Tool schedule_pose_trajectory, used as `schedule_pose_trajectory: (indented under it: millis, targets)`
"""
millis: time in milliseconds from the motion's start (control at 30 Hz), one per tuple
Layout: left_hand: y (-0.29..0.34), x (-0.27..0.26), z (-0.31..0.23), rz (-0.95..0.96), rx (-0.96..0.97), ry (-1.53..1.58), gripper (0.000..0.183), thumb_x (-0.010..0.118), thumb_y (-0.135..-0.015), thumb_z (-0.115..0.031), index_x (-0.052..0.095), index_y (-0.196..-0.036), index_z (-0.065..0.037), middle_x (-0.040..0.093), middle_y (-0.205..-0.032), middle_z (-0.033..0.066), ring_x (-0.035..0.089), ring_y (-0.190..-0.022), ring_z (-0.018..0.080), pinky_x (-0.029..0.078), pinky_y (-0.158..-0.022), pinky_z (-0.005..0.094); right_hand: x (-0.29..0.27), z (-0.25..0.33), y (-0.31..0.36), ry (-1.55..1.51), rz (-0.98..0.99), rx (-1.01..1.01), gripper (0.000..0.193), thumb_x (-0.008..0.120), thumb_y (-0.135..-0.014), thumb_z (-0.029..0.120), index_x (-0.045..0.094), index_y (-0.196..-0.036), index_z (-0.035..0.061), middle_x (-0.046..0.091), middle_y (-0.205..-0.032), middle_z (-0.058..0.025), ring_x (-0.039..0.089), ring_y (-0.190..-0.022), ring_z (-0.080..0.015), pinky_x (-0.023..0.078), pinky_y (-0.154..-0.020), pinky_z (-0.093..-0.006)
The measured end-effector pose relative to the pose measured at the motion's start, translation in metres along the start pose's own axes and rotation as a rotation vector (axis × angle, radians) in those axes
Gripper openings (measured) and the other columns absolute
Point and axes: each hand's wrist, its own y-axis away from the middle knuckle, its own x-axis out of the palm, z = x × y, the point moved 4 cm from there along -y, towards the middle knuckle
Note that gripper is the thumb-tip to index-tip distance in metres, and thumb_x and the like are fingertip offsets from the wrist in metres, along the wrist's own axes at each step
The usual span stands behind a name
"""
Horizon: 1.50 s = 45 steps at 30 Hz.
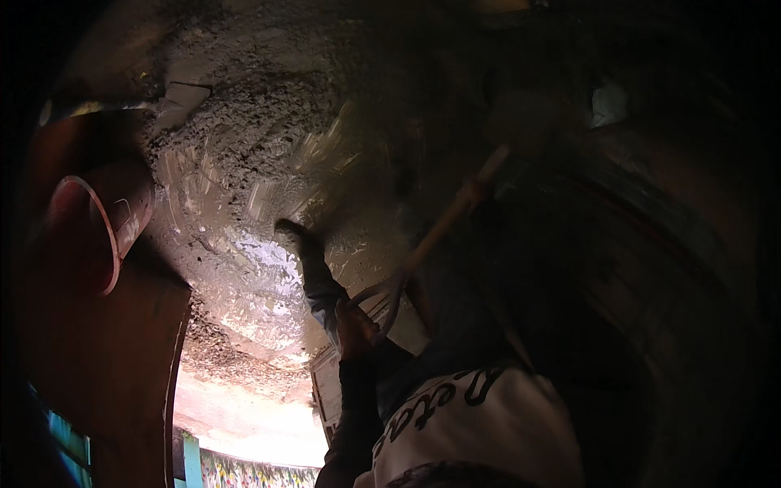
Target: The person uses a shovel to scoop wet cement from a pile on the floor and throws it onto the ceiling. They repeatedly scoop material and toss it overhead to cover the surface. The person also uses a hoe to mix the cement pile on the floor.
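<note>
A long-handled shovel (439,233) slants from my waist toward the dark upper right. My left hand (356,329) is closed around its looped grip, low in the view. Farther along, my right hand (478,190) wraps round the wooden shaft, mostly lost in shadow. The blade end is too dark to make out clearly. Below and left of the shaft, my leg reaches out to a dark shoe (293,229) on the wet floor (268,252).
Lumpy grey, mud-like material (260,122) covers the far floor. At left, a reddish bucket (134,207) with a curved rim sits by a brown panel (98,342). A pale object (608,106) lies at far right. Bright daylight enters at lower left.
</note>
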Motion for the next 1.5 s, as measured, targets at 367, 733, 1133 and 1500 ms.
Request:
schedule_pose_trajectory:
  millis: [367, 733, 1133, 1500]
  targets:
    - [0.166, -0.169, -0.074, -0.961, 0.135, 0.031, 0.045, 0.044, -0.092, -0.047, 0.036, -0.061, -0.015, 0.028, -0.048, -0.0025, 0.029, -0.036, 0.0120, 0.026, -0.038, 0.0267, 0.282, -0.209, 0.139, -0.106, 0.194, 0.543, 0.023, 0.063, -0.085, 0.015, 0.053, -0.102, 0.0039, 0.055, -0.081, -0.0112, 0.057, -0.070, -0.0265, 0.051, -0.062, -0.0425]
    - [0.108, -0.125, -0.060, -0.953, 0.227, 0.099, 0.042, 0.044, -0.092, -0.041, 0.042, -0.064, -0.009, 0.036, -0.049, -0.0004, 0.040, -0.039, 0.0160, 0.039, -0.039, 0.0309, 0.350, -0.199, 0.057, 0.027, 0.229, 0.547, 0.015, 0.062, -0.087, 0.015, 0.051, -0.092, 0.0060, 0.051, -0.072, -0.0081, 0.054, -0.058, -0.0221, 0.050, -0.053, -0.0397]
    - [-0.021, -0.116, -0.074, -1.033, 0.833, -1.319, 0.022, 0.062, -0.063, -0.008, 0.045, -0.076, -0.002, 0.049, -0.065, 0.0128, 0.053, -0.063, 0.0354, 0.040, -0.058, 0.0446, 0.377, -0.125, -0.063, -0.114, 0.417, 0.280, 0.017, 0.059, -0.089, 0.011, 0.050, -0.103, 0.0056, 0.048, -0.074, -0.0072, 0.051, -0.061, -0.0209, 0.046, -0.053, -0.0383]
    - [0.024, -0.148, -0.085, -0.896, 0.843, -1.443, 0.018, 0.060, -0.065, -0.006, 0.052, -0.079, 0.001, 0.053, -0.077, 0.0179, 0.058, -0.075, 0.0400, 0.043, -0.066, 0.0500, 0.309, -0.096, 0.043, -0.211, 0.210, 0.305, 0.024, 0.069, -0.084, 0.019, 0.048, -0.091, 0.0121, 0.046, -0.073, -0.0021, 0.051, -0.062, -0.0168, 0.047, -0.055, -0.0363]
